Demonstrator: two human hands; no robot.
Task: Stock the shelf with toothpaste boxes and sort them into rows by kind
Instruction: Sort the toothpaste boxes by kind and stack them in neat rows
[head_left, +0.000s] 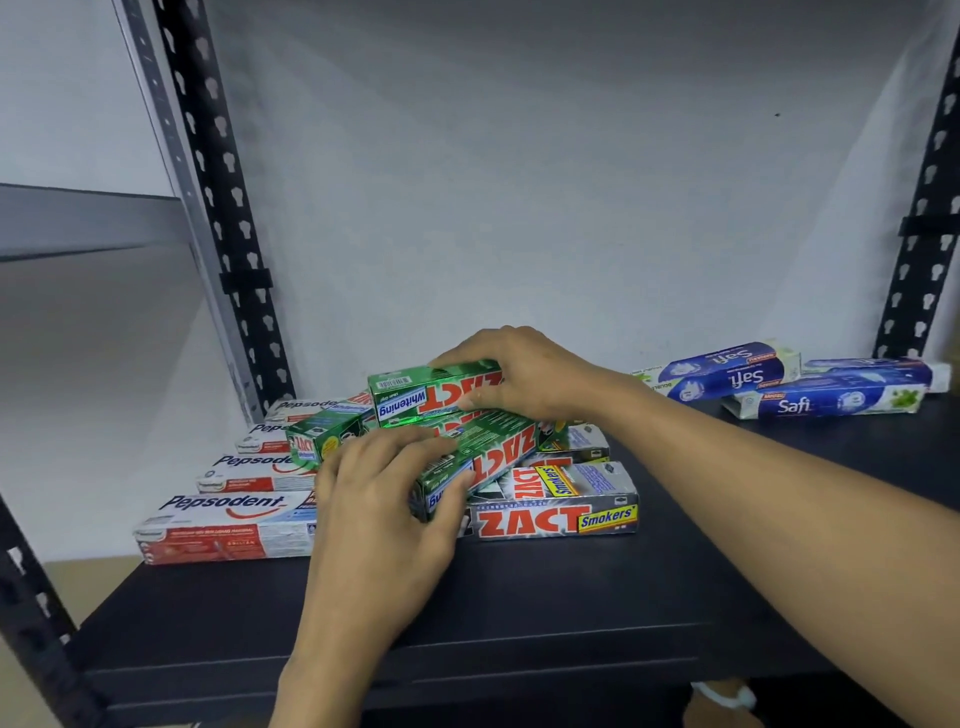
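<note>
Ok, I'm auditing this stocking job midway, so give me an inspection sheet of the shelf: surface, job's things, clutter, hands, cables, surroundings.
Surface: black shelf board, boxes lying flat on it.
Job's things: Pepsodent boxes in a row at left; grey ZACT Smokers boxes in the middle; green ZACT Whitening boxes piled askew over them; blue Safi boxes loosely heaped at right.
Clutter: nothing seen.
Hands: left hand grips the lower green box; right hand grips the upper green box.
Cables: nothing seen.
Surroundings: white wall, slotted black uprights.
</note>
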